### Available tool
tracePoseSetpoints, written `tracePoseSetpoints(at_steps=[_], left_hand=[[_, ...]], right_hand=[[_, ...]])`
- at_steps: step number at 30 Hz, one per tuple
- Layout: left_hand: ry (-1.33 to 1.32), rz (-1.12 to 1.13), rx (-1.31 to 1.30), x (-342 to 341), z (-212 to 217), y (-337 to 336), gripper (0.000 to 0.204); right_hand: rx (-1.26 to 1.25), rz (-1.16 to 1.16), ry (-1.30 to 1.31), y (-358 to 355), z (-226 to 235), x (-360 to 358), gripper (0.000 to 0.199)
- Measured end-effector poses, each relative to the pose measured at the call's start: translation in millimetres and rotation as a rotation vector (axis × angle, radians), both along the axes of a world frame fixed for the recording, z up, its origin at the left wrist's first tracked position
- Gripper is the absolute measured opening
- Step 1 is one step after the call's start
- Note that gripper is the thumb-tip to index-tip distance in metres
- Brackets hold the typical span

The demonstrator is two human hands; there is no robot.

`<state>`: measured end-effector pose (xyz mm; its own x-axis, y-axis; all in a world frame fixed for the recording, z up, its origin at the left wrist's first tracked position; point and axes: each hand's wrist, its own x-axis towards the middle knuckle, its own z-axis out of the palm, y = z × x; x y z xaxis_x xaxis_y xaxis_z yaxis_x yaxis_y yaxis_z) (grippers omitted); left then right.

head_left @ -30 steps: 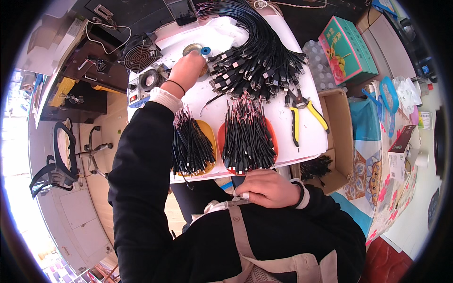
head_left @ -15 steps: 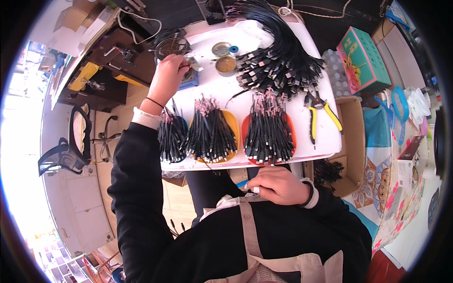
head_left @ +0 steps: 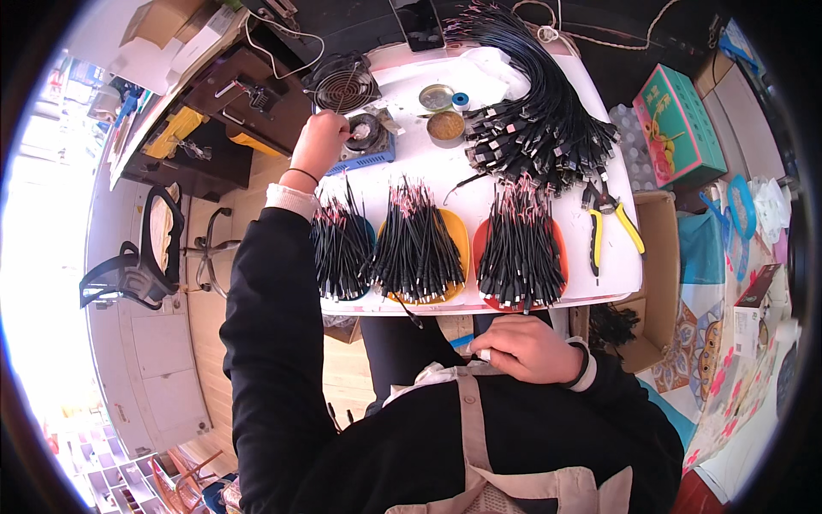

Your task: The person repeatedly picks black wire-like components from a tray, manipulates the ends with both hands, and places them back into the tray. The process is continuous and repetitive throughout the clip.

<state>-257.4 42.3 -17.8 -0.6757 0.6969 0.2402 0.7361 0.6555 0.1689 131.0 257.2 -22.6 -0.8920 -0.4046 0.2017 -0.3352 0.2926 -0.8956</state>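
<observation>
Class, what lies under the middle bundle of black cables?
A yellow tray shows beneath the middle bundle of black cables; only its edges are visible, its centre covered by the cables.

Yellow-handled pliers point(head_left: 610, 230) at table's right edge; small round fan point(head_left: 342, 86) at far side; teal box point(head_left: 679, 127) right; black chair point(head_left: 137, 257) left.

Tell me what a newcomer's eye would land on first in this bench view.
Three dense bundles of short black cables lie side by side on coloured trays along the near edge of the white table, with a bigger heap of black cables fanned across the far right. The left hand reaches to a small blue device beside a round fan, while the right hand rests closed below the table edge.
</observation>
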Motion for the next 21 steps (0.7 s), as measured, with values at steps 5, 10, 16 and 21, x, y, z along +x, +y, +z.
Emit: tracePoseSetpoints(at_steps=[5,10,16,21], left_hand=[[0.012,-0.001,-0.068,-7.0,-6.8,5.9,0.007],[0.011,0.025,-0.103,-2.9,-3.1,11.9,0.009],[-0.109,0.009,0.293,63.2,46.4,3.2,0.009],[-0.635,0.009,0.772,193.3,93.5,-6.4,0.008]], right_hand=[[0.003,-0.012,0.013,1.4,-4.1,-2.1,0.016],[0.012,-0.017,0.032,1.2,-6.3,-1.2,0.016],[0.004,-0.031,-0.009,-1.4,4.5,8.3,0.016],[-0.243,-0.190,-0.069,-16.4,18.7,2.6,0.028]])
